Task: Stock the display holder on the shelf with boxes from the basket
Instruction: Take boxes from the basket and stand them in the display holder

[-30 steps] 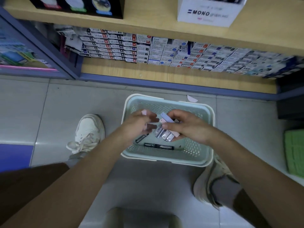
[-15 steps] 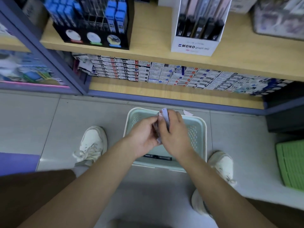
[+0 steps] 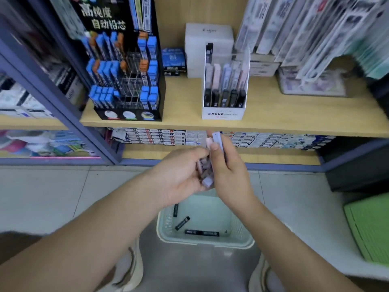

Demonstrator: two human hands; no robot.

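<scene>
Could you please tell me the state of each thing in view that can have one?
Left hand: gripping a bunch of slim boxes.
Right hand: pinching one lilac box, upright.
Basket: on the floor, a few black boxes inside.
Display holder: on the shelf, partly stocked.

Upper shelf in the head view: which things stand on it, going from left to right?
From the left: black rack of blue lead cases → small blue box → white MONO holder → clear container, too blurred to tell its contents.
</scene>
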